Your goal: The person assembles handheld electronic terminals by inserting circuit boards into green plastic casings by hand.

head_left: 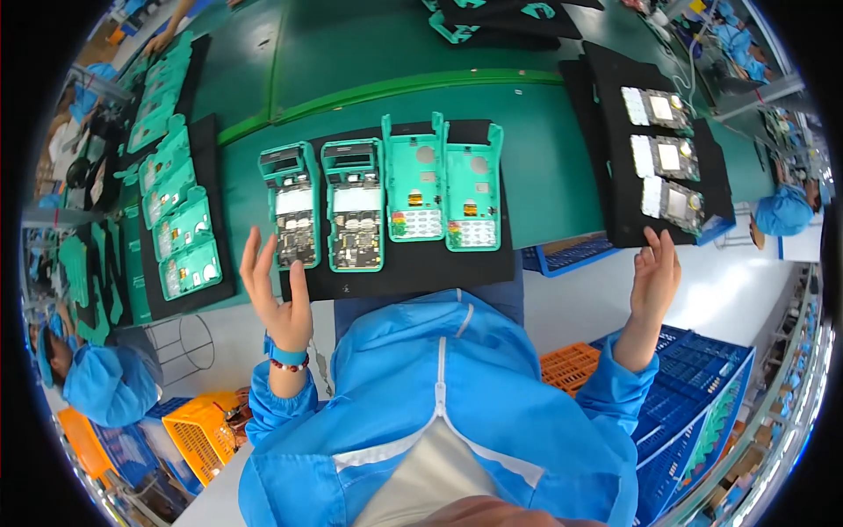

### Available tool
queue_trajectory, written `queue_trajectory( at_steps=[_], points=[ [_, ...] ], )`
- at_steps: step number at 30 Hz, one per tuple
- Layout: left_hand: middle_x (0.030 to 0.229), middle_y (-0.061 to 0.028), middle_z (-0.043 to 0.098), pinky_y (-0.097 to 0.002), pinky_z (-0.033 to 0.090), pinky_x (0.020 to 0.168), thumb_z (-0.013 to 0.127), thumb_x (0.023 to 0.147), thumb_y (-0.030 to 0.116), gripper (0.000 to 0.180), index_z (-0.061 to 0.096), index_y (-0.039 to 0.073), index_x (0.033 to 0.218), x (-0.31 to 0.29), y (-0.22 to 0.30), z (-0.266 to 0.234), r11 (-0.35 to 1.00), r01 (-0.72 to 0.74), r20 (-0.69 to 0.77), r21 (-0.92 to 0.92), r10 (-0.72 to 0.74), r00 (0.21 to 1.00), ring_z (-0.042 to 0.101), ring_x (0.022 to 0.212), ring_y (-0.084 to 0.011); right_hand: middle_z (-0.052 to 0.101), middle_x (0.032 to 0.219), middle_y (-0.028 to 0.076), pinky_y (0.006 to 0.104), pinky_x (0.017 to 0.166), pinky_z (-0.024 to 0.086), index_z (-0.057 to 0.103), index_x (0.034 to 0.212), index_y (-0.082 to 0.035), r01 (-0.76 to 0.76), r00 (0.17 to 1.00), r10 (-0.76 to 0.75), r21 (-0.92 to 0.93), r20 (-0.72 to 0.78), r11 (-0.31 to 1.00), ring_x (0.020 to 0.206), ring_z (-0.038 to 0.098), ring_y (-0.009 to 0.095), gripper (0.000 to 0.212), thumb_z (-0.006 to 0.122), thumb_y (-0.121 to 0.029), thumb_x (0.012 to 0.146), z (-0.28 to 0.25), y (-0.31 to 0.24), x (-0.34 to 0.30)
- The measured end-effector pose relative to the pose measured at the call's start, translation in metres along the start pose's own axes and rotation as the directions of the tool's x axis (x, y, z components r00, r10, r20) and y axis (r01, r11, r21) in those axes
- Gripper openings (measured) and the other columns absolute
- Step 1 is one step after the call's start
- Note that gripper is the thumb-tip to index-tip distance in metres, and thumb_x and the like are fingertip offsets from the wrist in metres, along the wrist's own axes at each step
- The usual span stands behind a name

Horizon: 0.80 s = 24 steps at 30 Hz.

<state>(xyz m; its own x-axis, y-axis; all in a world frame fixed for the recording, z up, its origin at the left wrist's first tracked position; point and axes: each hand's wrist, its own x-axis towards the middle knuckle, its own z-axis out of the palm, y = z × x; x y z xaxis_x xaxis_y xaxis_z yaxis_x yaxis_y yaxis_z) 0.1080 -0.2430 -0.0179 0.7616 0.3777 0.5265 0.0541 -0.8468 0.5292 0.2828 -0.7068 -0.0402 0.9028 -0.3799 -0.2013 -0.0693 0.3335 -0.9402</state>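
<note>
Four green device housings lie in a row on a black mat in front of me. The two left ones, a device half and its neighbor, show bare circuit boards with a white strip across. The two right ones, a green shell and another shell, have white keypads at the near end. My left hand hovers by the leftmost device, fingers spread, holding nothing. My right hand is raised at the near edge of the right-hand black mat, fingers loosely bent and apart, near a circuit board.
Two more circuit boards lie up that mat. Several green shells rest on dark mats at left. Black sheets lie at the far side. Blue crates and an orange basket stand below; co-workers sit nearby.
</note>
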Motion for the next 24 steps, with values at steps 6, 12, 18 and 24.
queue_trajectory(
  at_steps=[6, 12, 18, 24],
  points=[
    [0.142, -0.0204, 0.049, -0.0413, 0.043, 0.106, 0.063, 0.091, -0.002, 0.032, 0.065, 0.001, 0.123, 0.01, 0.014, 0.014, 0.973, -0.085, 0.114, -0.213, 0.111, 0.987, 0.052, 0.128, -0.0341, 0.069, 0.083, 0.008, 0.0228, 0.056, 0.047, 0.06, 0.099, -0.01, -0.044, 0.993, 0.032, 0.102, 0.117, 0.994, 0.063, 0.057, 0.008, 0.017, 0.06, -0.027, 0.102, -0.026, 0.005, 0.048],
    [0.138, -0.0199, 0.053, -0.0407, 0.046, 0.103, 0.06, 0.091, -0.004, 0.027, 0.067, -0.001, 0.117, 0.001, 0.029, 0.021, 0.931, -0.123, 0.221, -0.345, 0.208, 0.953, 0.056, 0.125, -0.0331, 0.061, 0.068, 0.007, 0.0225, 0.042, 0.036, 0.053, 0.091, -0.008, 0.221, 0.97, -0.222, -0.02, -0.095, 0.975, 0.045, 0.048, 0.01, 0.017, 0.055, -0.021, 0.102, 0.049, -0.009, -0.006],
    [0.144, -0.0189, 0.047, -0.0391, 0.043, 0.106, 0.059, 0.094, 0.003, 0.056, 0.042, -0.003, 0.147, 0.002, 0.057, 0.029, 0.743, 0.245, 0.486, -0.623, 0.123, 0.865, 0.052, 0.13, -0.0295, 0.048, 0.063, -0.001, 0.0249, 0.047, 0.037, 0.054, 0.089, -0.004, 0.265, 0.9, -0.181, -0.169, 0.397, 0.949, 0.053, 0.044, 0.005, 0.012, 0.056, -0.01, 0.099, 0.128, 0.026, -0.111],
    [0.124, -0.0077, 0.052, -0.0276, 0.044, 0.087, 0.076, 0.087, 0.008, 0.091, 0.018, 0.002, 0.158, 0.008, 0.071, 0.069, 0.409, 0.495, 0.597, -0.766, 0.17, 0.784, 0.053, 0.101, -0.0149, 0.061, 0.071, 0.017, 0.046, 0.057, 0.049, 0.047, 0.093, -0.003, 0.676, 0.492, -0.13, -0.284, 0.861, 0.68, 0.067, 0.064, 0.039, 0.025, 0.069, -0.013, 0.089, 0.153, 0.057, -0.167]
  ],
)
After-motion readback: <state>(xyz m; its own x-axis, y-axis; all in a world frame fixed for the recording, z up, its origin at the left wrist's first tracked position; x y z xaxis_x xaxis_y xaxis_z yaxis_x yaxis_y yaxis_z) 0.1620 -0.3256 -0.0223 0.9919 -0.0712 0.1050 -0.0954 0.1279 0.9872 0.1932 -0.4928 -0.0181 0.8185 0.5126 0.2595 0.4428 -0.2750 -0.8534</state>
